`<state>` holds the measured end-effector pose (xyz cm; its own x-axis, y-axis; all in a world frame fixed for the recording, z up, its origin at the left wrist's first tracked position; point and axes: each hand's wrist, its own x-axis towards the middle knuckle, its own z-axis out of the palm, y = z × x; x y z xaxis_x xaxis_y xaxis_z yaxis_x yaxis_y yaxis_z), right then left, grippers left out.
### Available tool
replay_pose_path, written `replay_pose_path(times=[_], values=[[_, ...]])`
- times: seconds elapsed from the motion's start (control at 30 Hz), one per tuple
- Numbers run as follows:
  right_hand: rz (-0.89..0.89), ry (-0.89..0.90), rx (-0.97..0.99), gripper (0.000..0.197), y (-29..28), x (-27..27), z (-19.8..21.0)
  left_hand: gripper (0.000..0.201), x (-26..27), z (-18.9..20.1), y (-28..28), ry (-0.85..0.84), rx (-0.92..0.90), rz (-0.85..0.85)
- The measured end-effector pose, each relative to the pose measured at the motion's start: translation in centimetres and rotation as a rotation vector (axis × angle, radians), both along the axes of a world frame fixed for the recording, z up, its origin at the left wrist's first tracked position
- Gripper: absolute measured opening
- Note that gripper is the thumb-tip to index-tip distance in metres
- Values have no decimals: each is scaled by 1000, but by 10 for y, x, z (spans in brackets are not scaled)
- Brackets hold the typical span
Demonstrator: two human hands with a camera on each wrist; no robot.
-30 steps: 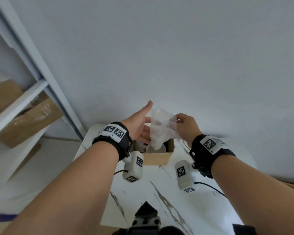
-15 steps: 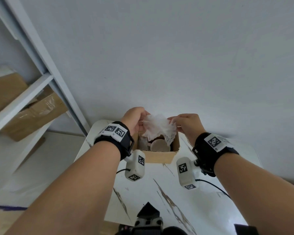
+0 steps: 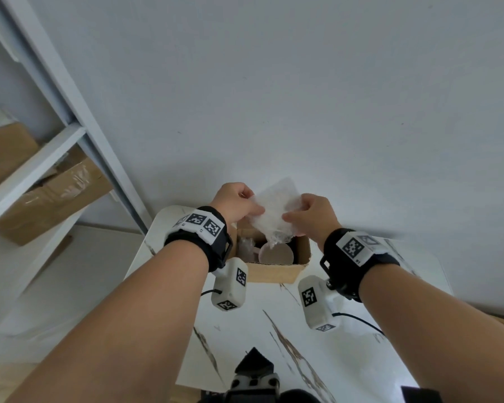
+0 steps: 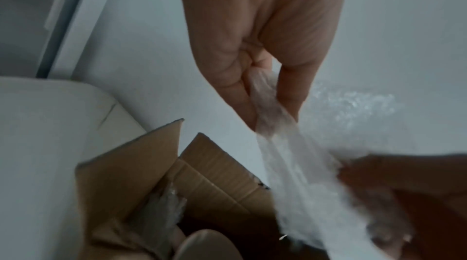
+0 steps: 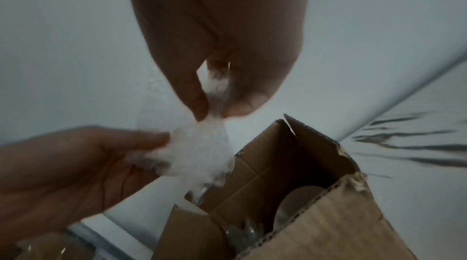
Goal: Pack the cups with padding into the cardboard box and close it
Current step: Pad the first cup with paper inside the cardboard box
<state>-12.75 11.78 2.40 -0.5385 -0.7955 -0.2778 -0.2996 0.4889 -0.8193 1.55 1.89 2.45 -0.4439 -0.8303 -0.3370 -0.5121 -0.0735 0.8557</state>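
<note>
Pinching bubble wrap point(image 3: 275, 207) over open cardboard box point(image 3: 274, 271), left hand point(image 3: 236, 203) and right hand point(image 3: 309, 215) grip opposite edges; cup point(image 3: 275, 253) inside. Risk: limp sheet bunches unevenly, leaving cup unpadded.

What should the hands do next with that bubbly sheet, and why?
Probably lower the bubble wrap into the open cardboard box, over the cup. The left hand and right hand each pinch an edge and hold the sheet spread just above the box, and the cup's top looks uncovered.
</note>
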Motion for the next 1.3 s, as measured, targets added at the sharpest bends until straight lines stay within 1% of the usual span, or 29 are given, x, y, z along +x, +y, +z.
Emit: replay_pose_path(times=[0.03, 0.1, 0.17, 0.23, 0.27, 0.3, 0.33, 0.4, 0.43, 0.47, 0.5, 0.53, 0.57, 0.63, 0.67, 0.7, 0.73, 0.77, 0.8, 0.83, 0.9, 0.93, 1.0, 1.07, 1.13, 1.17, 1.2, 1.27, 1.3], values=[[2, 73, -48, 13, -2, 1, 2, 22, -1, 1, 0, -31, -4, -22], [46, 204, -99, 39, -5, 2, 4, 22, -3, 3, 0, -47, 28, -39], [98, 365, -117, 44, -7, 3, 6, 14, -5, 4, 0, -1, 95, 1], [164, 495, -145, 39, -7, 5, 4, 8, -6, 7, -1, 170, 293, 109], [203, 529, -162, 34, -6, 7, 2, 9, -6, 10, -1, 247, 393, 155], [255, 573, -182, 30, -4, 8, 0, 11, -5, 12, -2, 285, 456, 180], [303, 622, -199, 26, -3, 9, -2, 12, -5, 13, -4, 291, 489, 181], [395, 730, -222, 25, 0, 10, -5, 25, -4, 12, -7, 258, 510, 136], [435, 767, -234, 25, 1, 11, -6, 30, -5, 10, -9, 226, 493, 107], [472, 771, -236, 25, 2, 11, -7, 30, -5, 8, -9, 192, 461, 88], [487, 740, -233, 25, 2, 12, -7, 24, -6, 6, -10, 169, 425, 86], [467, 674, -215, 25, 2, 14, -7, 16, -7, 4, -10, 160, 388, 93], [392, 581, -201, 24, 1, 15, -6, 13, -6, 3, -11, 167, 359, 100], [159, 381, -229, 23, -3, 15, -5, 22, -5, 2, -12, 217, 340, 91], [73, 283, -231, 30, -5, 14, -5, 26, -4, 3, -13, 251, 348, 68], [35, 171, -193, 41, -8, 12, -4, 30, -4, 3, -14, 281, 358, 37], [36, 54, -136, 47, -10, 10, -4, 32, -4, 4, -14, 300, 362, 2], [49, -21, -88, 44, -12, 8, -4, 32, -5, 3, -15, 286, 341, -30], [51, -17, -64, 34, -13, 6, -4, 32, -8, 2, -16, 227, 274, -58], [36, 61, -45, 24, -14, 5, -3, 33, -12, 0, -17, 123, 150, -90], [39, 361, 32, 12, -13, 1, 1, 44, -18, -8, -20, -122, -119, -201], [101, 515, 96, 8, -12, 1, 3, 50, -19, -13, -20, -223, -203, -270], [304, 740, 202, 3, -9, 3, 3, 57, -20, -24, -22, -366, -250, -401], [475, 877, 261, 9, -9, 3, -3, 50, -18, -38, -24, -451, -240, -510], [539, 924, 279, 12, -13, 3, -13, 33, -13, -51, -25, -523, -281, -590], [564, 946, 290, 13, -16, 3, -19, 23, -10, -56, -25, -549, -312, -599], [595, 980, 305, 14, -19, 3, -25, 17, -7, -62, -26, -565, -328, -590], [666, 1033, 332, 12, -21, 3, -33, 26, -3, -71, -29, -581, -311, -562], [697, 1039, 351, 7, -22, 3, -34, 30, -1, -73, -31, -581, -293, -558]])
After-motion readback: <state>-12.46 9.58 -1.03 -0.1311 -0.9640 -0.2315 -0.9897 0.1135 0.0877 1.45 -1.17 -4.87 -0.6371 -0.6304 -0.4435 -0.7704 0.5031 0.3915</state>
